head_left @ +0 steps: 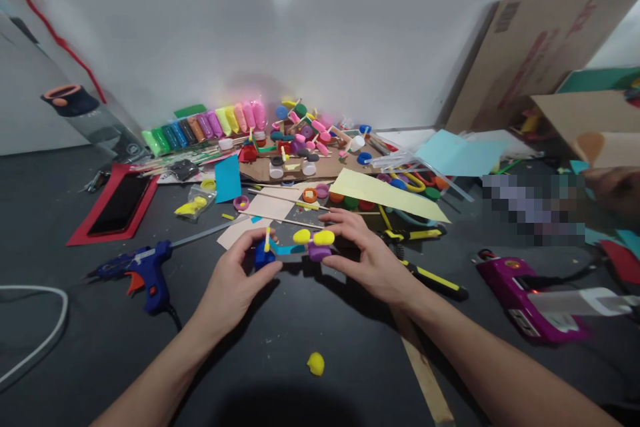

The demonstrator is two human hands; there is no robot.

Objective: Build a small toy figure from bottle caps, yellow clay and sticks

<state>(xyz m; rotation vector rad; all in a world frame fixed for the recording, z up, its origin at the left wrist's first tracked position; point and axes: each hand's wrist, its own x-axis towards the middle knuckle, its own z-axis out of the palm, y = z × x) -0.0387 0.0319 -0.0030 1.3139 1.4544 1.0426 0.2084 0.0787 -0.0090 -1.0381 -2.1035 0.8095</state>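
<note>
Yellow clay lump (316, 363) lay nearest you, short of both fingertips. Purple glue gun (520, 293) sat well right of your right fingers, blue glue gun (145, 270) left of your left fingers. Your left hand (235, 280) pinched a blue cap (263, 257), thumb and forefinger closed on it. Your right hand (367, 260) gripped a purple cap (319, 252), other fingers spread. Yellow blobs (314, 237) topped it. A teal strip (289, 250) ran between the caps.

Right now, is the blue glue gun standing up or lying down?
Lying down. The blue glue gun rests on its side on the dark table, apart from the left hand, which pinches a blue cap.
</note>
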